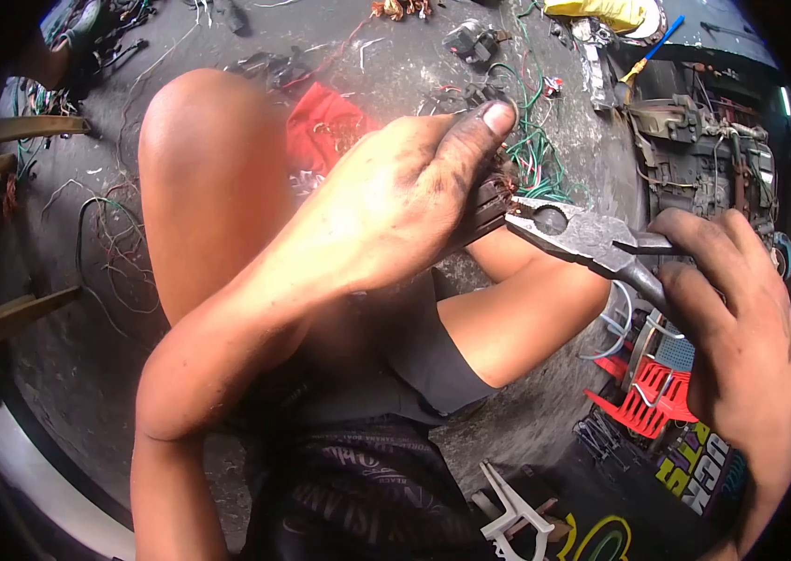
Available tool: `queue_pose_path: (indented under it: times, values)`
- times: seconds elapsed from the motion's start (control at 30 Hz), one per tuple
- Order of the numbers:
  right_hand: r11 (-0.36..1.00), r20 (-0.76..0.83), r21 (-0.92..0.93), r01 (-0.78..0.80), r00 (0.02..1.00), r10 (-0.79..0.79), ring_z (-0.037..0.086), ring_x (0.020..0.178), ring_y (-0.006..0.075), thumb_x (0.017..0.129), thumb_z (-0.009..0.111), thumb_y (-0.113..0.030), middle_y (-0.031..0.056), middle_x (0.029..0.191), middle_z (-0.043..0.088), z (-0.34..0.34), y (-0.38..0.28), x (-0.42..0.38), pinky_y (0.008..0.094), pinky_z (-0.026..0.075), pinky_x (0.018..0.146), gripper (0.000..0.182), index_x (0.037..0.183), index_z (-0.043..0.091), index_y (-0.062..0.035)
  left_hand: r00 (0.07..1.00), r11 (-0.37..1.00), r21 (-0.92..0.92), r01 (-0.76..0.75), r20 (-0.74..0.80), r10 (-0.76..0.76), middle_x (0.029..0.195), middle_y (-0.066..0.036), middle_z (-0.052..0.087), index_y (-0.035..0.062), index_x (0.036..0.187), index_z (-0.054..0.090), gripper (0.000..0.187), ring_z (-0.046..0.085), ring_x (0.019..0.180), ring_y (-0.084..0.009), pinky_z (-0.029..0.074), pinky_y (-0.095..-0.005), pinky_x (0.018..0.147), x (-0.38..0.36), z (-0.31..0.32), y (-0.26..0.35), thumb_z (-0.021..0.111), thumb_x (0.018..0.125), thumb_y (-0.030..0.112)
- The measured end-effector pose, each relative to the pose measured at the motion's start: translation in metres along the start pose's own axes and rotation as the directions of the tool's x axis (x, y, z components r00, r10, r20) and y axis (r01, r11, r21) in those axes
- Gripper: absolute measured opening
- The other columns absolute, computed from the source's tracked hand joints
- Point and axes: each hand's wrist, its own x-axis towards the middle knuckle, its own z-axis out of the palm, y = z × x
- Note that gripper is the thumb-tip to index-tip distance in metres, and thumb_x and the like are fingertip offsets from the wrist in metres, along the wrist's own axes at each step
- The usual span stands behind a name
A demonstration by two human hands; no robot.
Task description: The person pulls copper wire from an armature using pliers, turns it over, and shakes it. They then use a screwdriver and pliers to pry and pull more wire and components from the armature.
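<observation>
My left hand (405,196) is closed around a dark, ridged part (485,211) with reddish-brown, copper-like strands at its end. Its thumb, blackened with grime, lies along the top, and much of the part is hidden behind the fingers. From the right, my right hand (737,299) grips the handles of metal combination pliers (582,234). The plier jaws touch the strand end of the dark part; whether they pinch a strand I cannot make out. Both hands are above my bent right leg (536,309).
Green wires (536,154) and a red cloth (325,126) lie on the dirty floor ahead. A blue-and-yellow screwdriver (653,47) is at upper right, above a greasy engine (704,159). Red slotted plastic (653,397) sits lower right; a wooden frame (35,126) stands left.
</observation>
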Motion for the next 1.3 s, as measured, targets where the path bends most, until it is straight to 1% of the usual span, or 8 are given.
queue_pose_path:
  times: [0.17,0.27,0.4,0.57,1.0,1.13,1.23,1.3]
  values:
    - [0.999,-0.034,-0.036,0.041,0.999,-0.042,0.059,0.097,0.0366,0.073,0.059,-0.003,0.0219,0.117,0.060,0.000,0.009,-0.002,0.0405,0.048,0.080,0.024,0.096,0.063,0.0049,0.964,0.966,-0.090,0.244,0.130,-0.231,0.067,-0.018,0.061,-0.0055,0.085,0.064,0.067,0.059,0.067,-0.0261,0.047,-0.0404,0.070,0.003,-0.004,0.004,0.038,0.100,0.055]
    - [0.998,-0.054,-0.061,0.035,0.998,-0.038,0.059,0.101,0.0380,0.075,0.060,-0.004,0.0218,0.120,0.060,0.001,0.021,-0.010,0.0410,0.049,0.083,0.026,0.100,0.064,0.0021,0.996,0.997,0.009,0.082,0.023,-0.082,0.072,-0.016,0.065,-0.0026,0.089,0.068,0.069,0.064,0.070,-0.0232,0.049,-0.0377,0.072,0.002,-0.002,0.002,0.034,0.101,0.057]
    - [0.997,-0.087,-0.074,-0.020,0.996,0.013,0.057,0.109,0.0389,0.077,0.060,-0.005,0.0214,0.124,0.058,0.002,0.015,-0.020,0.0436,0.049,0.086,0.029,0.105,0.066,-0.0018,0.914,0.898,-0.241,0.368,0.271,-0.302,0.078,-0.012,0.069,0.0011,0.097,0.070,0.069,0.066,0.071,-0.0199,0.051,-0.0351,0.073,0.000,-0.008,0.018,0.032,0.101,0.059]
    - [0.959,-0.081,-0.239,-0.154,0.987,0.138,0.053,0.118,0.0375,0.075,0.062,-0.003,0.0182,0.129,0.056,0.000,0.000,-0.024,0.0442,0.049,0.090,0.033,0.108,0.067,-0.0046,0.907,0.859,-0.316,0.403,0.266,-0.328,0.071,-0.011,0.066,0.0032,0.097,0.070,0.064,0.064,0.056,-0.0180,0.051,-0.0315,0.055,-0.002,-0.004,0.020,0.035,0.100,0.057]
    - [0.985,0.013,-0.158,-0.066,0.998,0.069,0.058,0.108,0.0450,0.061,0.060,0.011,0.0266,0.118,0.057,0.002,0.015,-0.022,0.0476,0.048,0.089,0.045,0.105,0.062,0.0002,0.976,0.978,-0.093,0.184,0.134,-0.171,0.085,-0.020,0.068,-0.0019,0.097,0.065,0.064,0.067,0.077,-0.0269,0.050,-0.0367,0.079,-0.002,-0.010,0.010,0.027,0.104,0.050]
    - [0.983,0.016,-0.178,-0.049,0.998,0.053,0.058,0.110,0.0440,0.062,0.062,0.008,0.0267,0.118,0.057,-0.001,0.018,-0.025,0.0458,0.049,0.090,0.042,0.103,0.063,-0.0002,0.933,0.933,-0.136,0.333,0.188,-0.306,0.084,-0.020,0.068,-0.0022,0.097,0.065,0.064,0.067,0.076,-0.0271,0.050,-0.0371,0.078,-0.002,-0.014,0.016,0.027,0.104,0.049]
    - [0.969,-0.008,-0.238,-0.059,0.998,0.058,0.058,0.108,0.0422,0.063,0.063,0.007,0.0256,0.117,0.058,0.003,0.012,-0.026,0.0441,0.049,0.090,0.040,0.103,0.063,-0.0001,0.974,0.983,-0.109,0.147,0.187,-0.124,0.079,-0.019,0.067,-0.0020,0.095,0.066,0.067,0.066,0.070,-0.0260,0.050,-0.0380,0.073,-0.001,-0.013,0.006,0.028,0.103,0.053]
    - [0.955,-0.062,-0.284,-0.083,0.996,0.068,0.059,0.106,0.0414,0.064,0.064,0.006,0.0247,0.115,0.058,0.002,0.005,-0.024,0.0433,0.049,0.088,0.039,0.102,0.063,0.0004,0.908,0.883,-0.244,0.401,0.229,-0.350,0.076,-0.014,0.067,-0.0004,0.093,0.067,0.070,0.064,0.066,-0.0215,0.049,-0.0356,0.067,-0.002,-0.012,0.015,0.029,0.101,0.058]
